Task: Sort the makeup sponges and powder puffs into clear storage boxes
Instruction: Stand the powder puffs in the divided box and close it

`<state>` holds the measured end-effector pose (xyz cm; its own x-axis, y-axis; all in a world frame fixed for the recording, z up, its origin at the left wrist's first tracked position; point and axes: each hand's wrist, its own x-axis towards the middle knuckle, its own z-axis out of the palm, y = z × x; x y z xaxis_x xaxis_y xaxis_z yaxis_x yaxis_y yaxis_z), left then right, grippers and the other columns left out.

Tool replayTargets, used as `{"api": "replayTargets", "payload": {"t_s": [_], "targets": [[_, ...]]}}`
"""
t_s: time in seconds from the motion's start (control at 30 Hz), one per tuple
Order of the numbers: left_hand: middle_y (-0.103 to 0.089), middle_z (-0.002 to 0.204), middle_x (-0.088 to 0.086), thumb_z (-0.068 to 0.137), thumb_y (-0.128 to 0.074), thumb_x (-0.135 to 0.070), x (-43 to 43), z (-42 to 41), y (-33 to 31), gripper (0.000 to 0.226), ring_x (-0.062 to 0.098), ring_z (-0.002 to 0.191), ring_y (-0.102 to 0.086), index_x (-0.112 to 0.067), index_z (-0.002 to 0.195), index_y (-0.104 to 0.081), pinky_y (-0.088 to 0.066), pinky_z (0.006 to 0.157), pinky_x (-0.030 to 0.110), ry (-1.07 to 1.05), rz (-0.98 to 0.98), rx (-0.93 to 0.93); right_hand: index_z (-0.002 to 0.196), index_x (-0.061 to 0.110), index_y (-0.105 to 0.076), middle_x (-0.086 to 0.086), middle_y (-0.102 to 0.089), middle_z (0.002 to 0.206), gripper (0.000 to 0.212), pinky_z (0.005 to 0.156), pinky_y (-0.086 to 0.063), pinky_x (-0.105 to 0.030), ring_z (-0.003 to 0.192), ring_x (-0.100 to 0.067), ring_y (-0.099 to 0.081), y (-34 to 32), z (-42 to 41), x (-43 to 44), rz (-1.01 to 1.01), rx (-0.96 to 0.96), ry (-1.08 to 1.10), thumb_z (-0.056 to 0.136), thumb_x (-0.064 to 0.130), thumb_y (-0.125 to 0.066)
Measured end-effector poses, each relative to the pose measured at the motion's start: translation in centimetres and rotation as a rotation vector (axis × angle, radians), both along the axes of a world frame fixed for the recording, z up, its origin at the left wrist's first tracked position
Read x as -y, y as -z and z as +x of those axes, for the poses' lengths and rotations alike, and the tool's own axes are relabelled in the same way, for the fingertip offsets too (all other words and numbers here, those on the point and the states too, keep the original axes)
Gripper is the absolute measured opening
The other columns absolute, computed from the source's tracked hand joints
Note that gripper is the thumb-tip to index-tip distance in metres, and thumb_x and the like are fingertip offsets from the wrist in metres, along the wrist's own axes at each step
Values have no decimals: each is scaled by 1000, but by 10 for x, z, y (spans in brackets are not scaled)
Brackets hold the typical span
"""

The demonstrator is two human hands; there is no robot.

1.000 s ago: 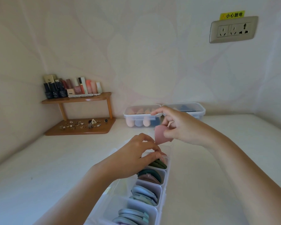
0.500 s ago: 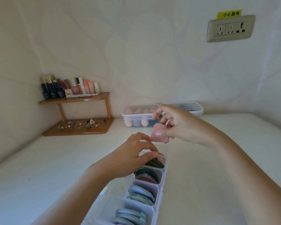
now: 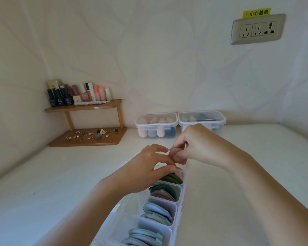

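A long clear divided box (image 3: 178, 208) runs from the bottom centre away from me, its compartments holding green, pink, blue and grey powder puffs (image 3: 158, 212). My right hand (image 3: 194, 144) pinches a pink powder puff (image 3: 175, 153) just above the box's far end. Over the farthest compartment, my left hand (image 3: 146, 167) has its fingertips resting on the dark green puffs (image 3: 171, 179). Two lidded clear boxes stand by the wall: one (image 3: 156, 125) with makeup sponges, another (image 3: 202, 119) partly hidden behind my right hand.
A wooden two-tier shelf (image 3: 85, 125) stands in the left corner with nail polish bottles on top and small jewellery on its base. A wall socket (image 3: 257, 29) sits high on the right. The white tabletop (image 3: 60, 174) spreads to both sides.
My right hand has lowered the pink puff closer to the box's far end and folded it between the fingers. My left hand stays on the far compartment.
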<state>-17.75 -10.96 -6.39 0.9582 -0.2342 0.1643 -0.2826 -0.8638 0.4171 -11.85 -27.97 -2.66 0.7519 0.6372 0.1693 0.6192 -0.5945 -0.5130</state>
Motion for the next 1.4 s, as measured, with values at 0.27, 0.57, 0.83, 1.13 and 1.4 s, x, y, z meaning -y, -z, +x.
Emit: {"api": "replayTargets", "payload": {"t_s": [0.27,0.57,0.83,1.13,1.4], "targets": [[-36,143,-13,89,-48,-50,1,-1,-3,26,2,131,-26,-48,111,-61,-21,99,18,-7,37,-10,92,20,-73,8,-61,77,12,70,-54,-26,77,-11,-64,0,-14,-7,-138,140,68,85,15,-65],[-39,141,-17,85,-51,-54,1,1,-2,29,1,130,-29,-47,110,-63,-32,103,24,-22,43,5,91,11,-75,-8,-69,86,20,53,-38,-23,72,-22,-63,5,-12,-10,-278,187,98,84,4,-57],[-54,133,-17,78,-61,-54,1,5,3,25,-1,119,-49,-43,97,-72,-41,103,29,19,-9,142,96,8,-72,-8,-62,84,18,50,-34,-22,59,-14,-47,1,-8,-17,-445,189,61,88,7,-56],[-54,132,-19,83,-57,-51,3,0,-6,28,-2,117,-48,-41,106,-69,-34,95,15,-32,16,77,63,28,-71,10,-66,71,14,62,-46,-24,69,-7,-61,4,9,2,-88,-20,53,72,30,-80],[-58,127,-18,91,-56,-36,-17,-5,-11,25,-3,109,-53,-34,113,-65,-39,90,11,-89,-129,62,99,26,-70,12,-68,96,26,86,-51,-29,88,-8,-62,29,42,7,39,-116,132,83,46,-67]]}}
